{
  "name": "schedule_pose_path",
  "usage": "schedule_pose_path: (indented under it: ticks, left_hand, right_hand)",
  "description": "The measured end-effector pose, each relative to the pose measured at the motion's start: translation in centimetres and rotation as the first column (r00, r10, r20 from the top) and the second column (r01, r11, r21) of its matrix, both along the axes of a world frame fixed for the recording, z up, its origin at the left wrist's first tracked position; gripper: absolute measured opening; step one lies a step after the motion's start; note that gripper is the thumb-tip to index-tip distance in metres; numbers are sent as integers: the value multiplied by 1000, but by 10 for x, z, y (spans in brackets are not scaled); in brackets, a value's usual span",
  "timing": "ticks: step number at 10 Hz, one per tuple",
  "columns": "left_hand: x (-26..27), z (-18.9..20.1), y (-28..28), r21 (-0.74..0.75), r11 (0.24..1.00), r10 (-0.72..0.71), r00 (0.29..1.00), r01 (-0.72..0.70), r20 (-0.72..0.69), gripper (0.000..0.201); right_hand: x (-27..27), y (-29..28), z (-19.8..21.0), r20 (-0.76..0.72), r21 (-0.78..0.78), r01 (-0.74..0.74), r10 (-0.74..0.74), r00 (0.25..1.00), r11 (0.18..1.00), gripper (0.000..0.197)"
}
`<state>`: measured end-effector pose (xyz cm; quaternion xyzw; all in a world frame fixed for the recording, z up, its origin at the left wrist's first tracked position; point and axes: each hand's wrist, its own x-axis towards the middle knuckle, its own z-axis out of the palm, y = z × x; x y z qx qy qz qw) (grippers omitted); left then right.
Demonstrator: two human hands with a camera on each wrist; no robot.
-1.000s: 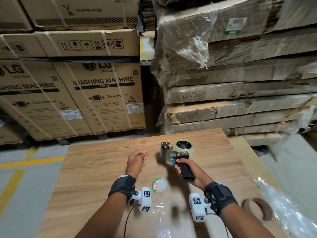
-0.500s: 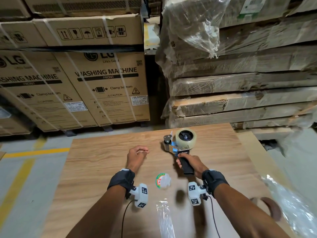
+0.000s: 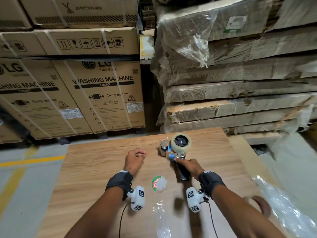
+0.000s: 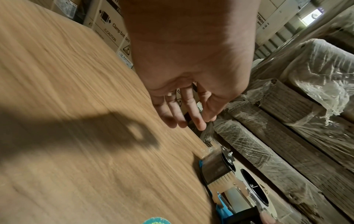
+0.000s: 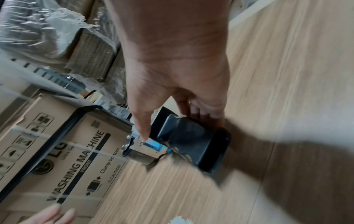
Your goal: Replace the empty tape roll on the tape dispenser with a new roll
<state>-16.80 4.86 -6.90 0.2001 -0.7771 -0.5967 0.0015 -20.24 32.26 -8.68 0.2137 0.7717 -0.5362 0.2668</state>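
Note:
The tape dispenser (image 3: pixel 173 152) lies on the wooden table (image 3: pixel 103 169), its black handle (image 5: pixel 193 144) pointing toward me. A full clear tape roll (image 3: pixel 181 143) sits on its hub. My right hand (image 3: pixel 178 161) holds the top of the handle, thumb stretched onto the metal frame and fingers curled on the far side. My left hand (image 3: pixel 137 154) hovers just left of the dispenser with fingers loosely curled, holding nothing. The left wrist view shows the left hand's fingers (image 4: pixel 184 119) hanging free above the dispenser's roller end (image 4: pixel 218 168). An empty brown cardboard core (image 3: pixel 260 205) lies near the table's right edge.
A round green and red label (image 3: pixel 158 183) and a strip of clear wrapping (image 3: pixel 161 219) lie on the table between my wrists. Loose plastic sheet (image 3: pixel 283 212) hangs off the right side. Washing machine cartons (image 3: pixel 103 93) and wrapped cardboard stacks (image 3: pixel 231 100) stand close behind the table.
My right hand has brought the dispenser down flat and a little farther from me, and has slid up the handle toward the frame. The left hand has stayed almost where it was.

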Motion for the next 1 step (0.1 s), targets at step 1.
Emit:
schedule_pose_path:
  ticks: [1]
  left_hand:
    - [-1,11,5,-20,1000,5,999,-6,-48,26]
  right_hand:
    - [4,-7,27,-121,169,-8,29,992,986,57]
